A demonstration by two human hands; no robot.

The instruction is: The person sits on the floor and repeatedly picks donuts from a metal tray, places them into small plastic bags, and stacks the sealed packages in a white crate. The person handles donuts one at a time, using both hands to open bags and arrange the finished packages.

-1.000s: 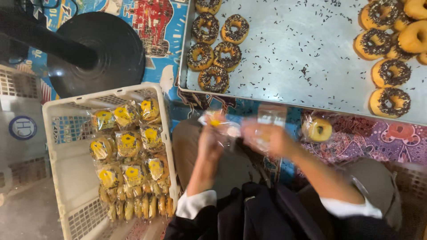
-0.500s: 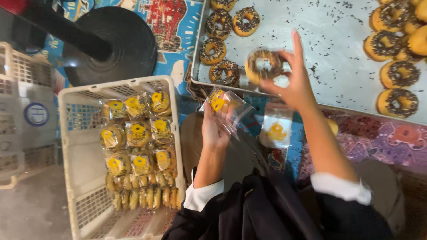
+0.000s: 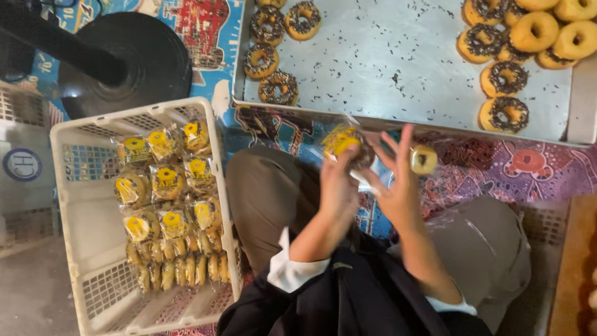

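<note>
Fingers of the left hand [image 3: 339, 183] pinch a clear doughnut packet [image 3: 346, 144]; right hand [image 3: 398, 180] fingers spread beside it.
White crate [image 3: 74, 205], left, holds wrapped doughnuts; far metal tray [image 3: 404, 74] holds sprinkled ones; packet's axis unclear.

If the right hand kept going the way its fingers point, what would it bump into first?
The right hand points its spread fingers up toward the metal tray. Going straight on, it would probably meet the tray's near rim first, then the sprinkle-strewn bare middle. The small bagged yellow doughnut lies just beside that line; depth is unclear.
</note>
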